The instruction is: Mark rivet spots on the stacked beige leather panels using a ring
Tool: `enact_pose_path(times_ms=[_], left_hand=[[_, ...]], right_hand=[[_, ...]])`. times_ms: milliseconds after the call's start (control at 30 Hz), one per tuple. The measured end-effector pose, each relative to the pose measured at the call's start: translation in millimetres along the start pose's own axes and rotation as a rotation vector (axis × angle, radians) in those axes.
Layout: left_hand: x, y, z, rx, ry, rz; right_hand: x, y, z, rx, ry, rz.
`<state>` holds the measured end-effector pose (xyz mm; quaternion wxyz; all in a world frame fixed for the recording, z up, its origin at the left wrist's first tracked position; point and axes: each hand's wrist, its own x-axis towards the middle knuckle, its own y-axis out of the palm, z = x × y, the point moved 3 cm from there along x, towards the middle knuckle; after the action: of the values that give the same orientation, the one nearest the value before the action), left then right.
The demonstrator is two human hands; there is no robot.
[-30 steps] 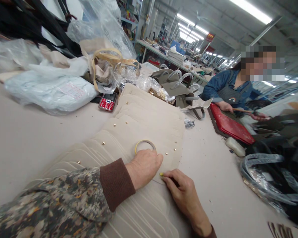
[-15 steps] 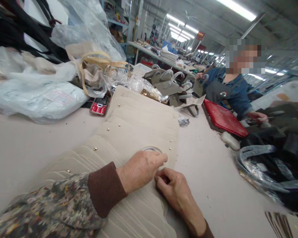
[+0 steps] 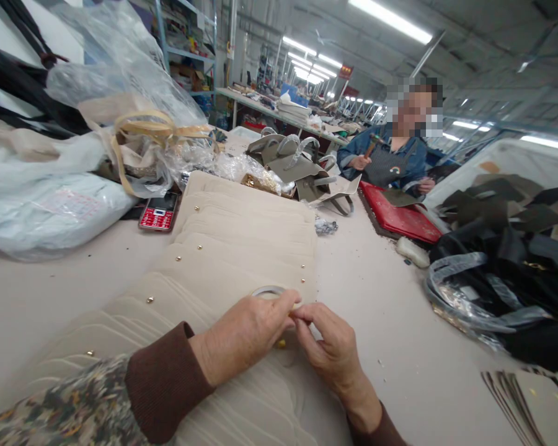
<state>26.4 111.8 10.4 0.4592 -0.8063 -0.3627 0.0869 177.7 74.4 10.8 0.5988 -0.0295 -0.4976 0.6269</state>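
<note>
My left hand (image 3: 253,325) is closed around a roll of tape (image 3: 268,290); only the pale curved upper rim of the roll shows above the fingers. Against its fingertips, the thumb and forefinger of my right hand (image 3: 330,341) pinch together; whatever is between them is too small to make out. A small yellow piece (image 3: 281,342) shows just below the left fingers. Both hands are over a long, overlapping row of beige panels (image 3: 246,229). Small gold-coloured metal studs (image 3: 150,300) sit along the panels on both sides.
At the left lie plastic-wrapped bundles (image 3: 41,204) and a red phone (image 3: 158,214). Grey-brown handled pieces (image 3: 292,164) lie beyond the panels. Across the table, a co-worker (image 3: 381,155) holds a hammer (image 3: 372,145) near a red board (image 3: 395,210). Black bags (image 3: 506,266) are piled at the right.
The view has swung slightly to the right. My right fingertips have come up against the left ones, and the yellow piece now shows. The co-worker now has a hammer raised.
</note>
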Motion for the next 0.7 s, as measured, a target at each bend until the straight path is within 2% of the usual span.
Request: enact_pose_path(times_ms=[167,233,267,333,400,467,567,700], left_hand=[[1,-2,0,0.015,-0.034,0.039],[1,-1,1,0.026,-0.053,0.029],[1,-1,1,0.038,-0.059,0.019],[1,0,2,0.086,-0.052,0.011],[2,0,2,0.143,-0.026,0.008],[3,0,2,0.188,0.002,-0.003],[3,-2,-1,0.237,0.037,-0.057],[0,-6,-8,0.261,0.099,-0.133]], right_hand=[[-3,5,1,-0.151,-0.022,-0.085],[-4,7,1,-0.148,0.024,-0.107],[-4,8,0,-0.109,0.09,-0.111],[-4,10,-5,0.065,0.319,-0.104],[-5,16,-10,0.329,0.609,-0.081],[-5,22,-12,0.576,0.83,-0.073],[-2,28,-14,0.748,0.952,-0.112],[-3,26,-27,0.733,1.004,-0.199]])
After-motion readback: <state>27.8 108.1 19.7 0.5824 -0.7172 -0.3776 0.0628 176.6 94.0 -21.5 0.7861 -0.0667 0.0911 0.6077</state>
